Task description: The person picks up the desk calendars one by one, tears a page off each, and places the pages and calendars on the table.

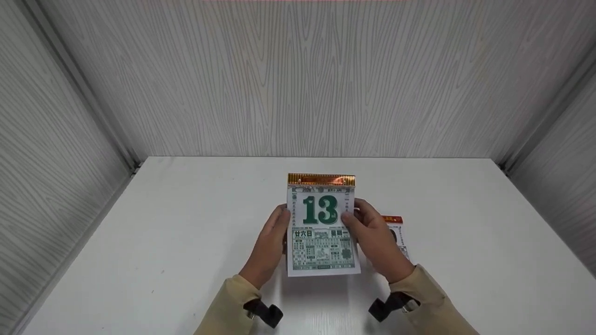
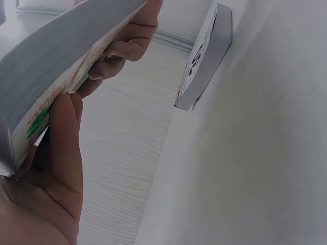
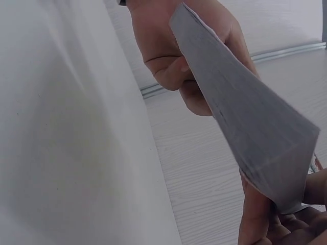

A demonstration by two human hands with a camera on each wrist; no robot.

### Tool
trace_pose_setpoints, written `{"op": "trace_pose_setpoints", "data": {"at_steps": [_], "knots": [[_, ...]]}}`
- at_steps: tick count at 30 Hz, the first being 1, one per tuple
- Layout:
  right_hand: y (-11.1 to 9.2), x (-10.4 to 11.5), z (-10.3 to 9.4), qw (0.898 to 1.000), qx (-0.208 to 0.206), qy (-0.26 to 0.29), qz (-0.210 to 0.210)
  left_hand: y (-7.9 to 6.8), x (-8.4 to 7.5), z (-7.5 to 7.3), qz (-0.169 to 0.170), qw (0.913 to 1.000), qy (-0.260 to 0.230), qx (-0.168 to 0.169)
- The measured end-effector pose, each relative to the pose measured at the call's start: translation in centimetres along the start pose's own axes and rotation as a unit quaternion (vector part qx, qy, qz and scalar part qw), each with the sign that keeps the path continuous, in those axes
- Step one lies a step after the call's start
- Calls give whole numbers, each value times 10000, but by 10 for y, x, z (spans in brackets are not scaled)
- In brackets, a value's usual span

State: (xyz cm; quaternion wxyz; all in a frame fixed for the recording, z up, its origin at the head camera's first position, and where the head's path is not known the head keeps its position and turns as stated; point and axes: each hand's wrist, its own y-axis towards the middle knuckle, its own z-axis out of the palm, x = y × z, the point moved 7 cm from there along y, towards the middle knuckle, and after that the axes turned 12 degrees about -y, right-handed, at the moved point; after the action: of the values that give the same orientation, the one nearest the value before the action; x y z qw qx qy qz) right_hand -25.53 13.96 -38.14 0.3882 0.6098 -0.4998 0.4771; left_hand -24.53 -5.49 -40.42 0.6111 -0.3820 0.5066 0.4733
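A thick tear-off calendar (image 1: 321, 251) with a gold-coloured top strip and a large green 13 is held up between both hands, its page facing the head camera. My left hand (image 1: 268, 239) grips its left edge, thumb near the front and fingers behind. On the opposite edge, my right hand (image 1: 382, 242) grips it with the thumb on the page beside the number. Both wrist views show the thick grey side of the page block (image 3: 245, 107). A second calendar (image 2: 204, 56), with a red top strip and black print, lies on the table, partly hidden by my right hand in the head view.
The white table (image 1: 186, 223) meets a wood-grain back panel (image 1: 298, 79). Similar panels stand on the left (image 1: 56, 139) and right (image 1: 558, 130). Dark wrist mounts (image 1: 265, 312) sit over the beige sleeves (image 1: 228, 307).
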Motion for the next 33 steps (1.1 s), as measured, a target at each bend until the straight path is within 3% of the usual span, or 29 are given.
{"op": "trace_pose_setpoints", "data": {"at_steps": [7,11,15,22,26,30,33], "knots": [[-5,10,0,9996,48,248,-149,-3,1,10,-223,9931,-1033,508],[-6,13,3,9990,253,348,-109,-3,0,16,-183,9837,-1671,640],[-1,-1,5,9991,306,293,-98,-4,0,21,-213,9727,-2188,737],[-1,-3,6,9991,132,-382,-157,-7,-1,21,-356,9805,-1844,575],[-1,-2,3,9960,16,-880,-168,-2,8,17,-465,9834,-1708,403],[-2,0,-1,9867,-305,-1584,-196,-1,12,14,-497,9861,-1575,208],[-5,7,-6,9735,-816,-2069,-538,-1,14,13,-516,9863,-1563,67]]}}
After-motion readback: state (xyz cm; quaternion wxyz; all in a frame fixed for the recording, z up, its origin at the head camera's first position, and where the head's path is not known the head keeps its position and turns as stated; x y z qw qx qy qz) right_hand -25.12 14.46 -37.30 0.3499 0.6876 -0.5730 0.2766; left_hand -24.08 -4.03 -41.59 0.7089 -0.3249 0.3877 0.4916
